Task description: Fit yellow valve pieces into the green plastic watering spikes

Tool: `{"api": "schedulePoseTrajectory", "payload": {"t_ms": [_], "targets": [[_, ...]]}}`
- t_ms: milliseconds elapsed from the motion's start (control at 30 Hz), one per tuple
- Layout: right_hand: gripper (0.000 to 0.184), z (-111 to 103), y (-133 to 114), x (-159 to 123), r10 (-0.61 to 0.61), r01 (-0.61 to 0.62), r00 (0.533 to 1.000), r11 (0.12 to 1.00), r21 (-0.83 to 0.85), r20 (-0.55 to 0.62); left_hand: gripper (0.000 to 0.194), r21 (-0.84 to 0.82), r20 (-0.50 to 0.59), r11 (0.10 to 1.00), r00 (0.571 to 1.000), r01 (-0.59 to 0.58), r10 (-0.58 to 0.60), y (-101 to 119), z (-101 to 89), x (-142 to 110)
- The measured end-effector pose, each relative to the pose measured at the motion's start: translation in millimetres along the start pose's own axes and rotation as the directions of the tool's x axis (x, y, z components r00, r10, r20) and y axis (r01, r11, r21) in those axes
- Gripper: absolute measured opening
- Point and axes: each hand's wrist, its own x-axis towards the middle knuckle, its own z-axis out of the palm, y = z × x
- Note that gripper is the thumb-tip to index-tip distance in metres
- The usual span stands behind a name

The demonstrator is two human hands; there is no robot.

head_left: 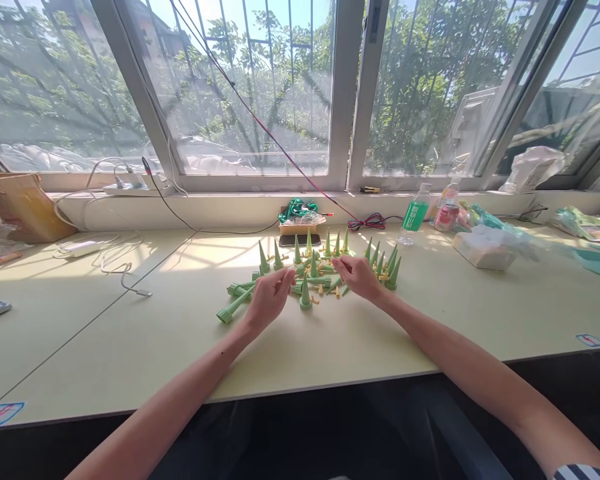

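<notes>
My left hand [271, 295] is closed in a pinch above the left part of a group of green plastic spikes; anything between its fingertips is too small to make out. A green spike with a ribbed cap [234, 307] lies on its side by that wrist. My right hand [359, 276] also pinches, close to the upright spikes [393, 270] on the right, and what it holds cannot be made out. Between the hands one green spike [305, 295] stands point up in front. Small yellow valve-like pieces [337, 292] lie scattered among the spikes.
Behind the spikes are a dark phone [300, 240] and a small box [300, 228] with green material. A water bottle [414, 217], a can [447, 217] and a tissue pack [485, 250] stand at right. Cables [125, 270] and a power strip [135, 183] are at left.
</notes>
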Motion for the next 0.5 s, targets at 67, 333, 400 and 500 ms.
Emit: {"api": "schedulePoseTrajectory", "payload": {"t_ms": [67,333,400,500], "targets": [[0.049,-2.4,4.8,2.6,-0.018,0.018,1.0,0.999,-0.04,0.009,0.042,0.036,-0.052,0.999,0.999,0.009,-0.007,-1.0,-1.0,0.5],[0.037,-15.0,11.8,7.9,0.014,0.002,0.995,0.989,-0.151,0.103,0.031,0.037,-0.007,0.999,1.0,0.024,-0.024,-1.0,-1.9,1.9],[0.032,-17.9,13.1,8.8,0.019,0.004,0.992,0.984,-0.176,0.123,0.029,0.025,-0.001,0.999,1.0,0.027,-0.027,-1.2,-2.0,1.7],[0.027,-21.2,16.5,10.3,0.01,0.014,0.993,0.98,-0.196,0.117,0.027,-0.003,-0.001,0.999,0.999,0.036,-0.036,-1.8,-1.3,1.1]]}}
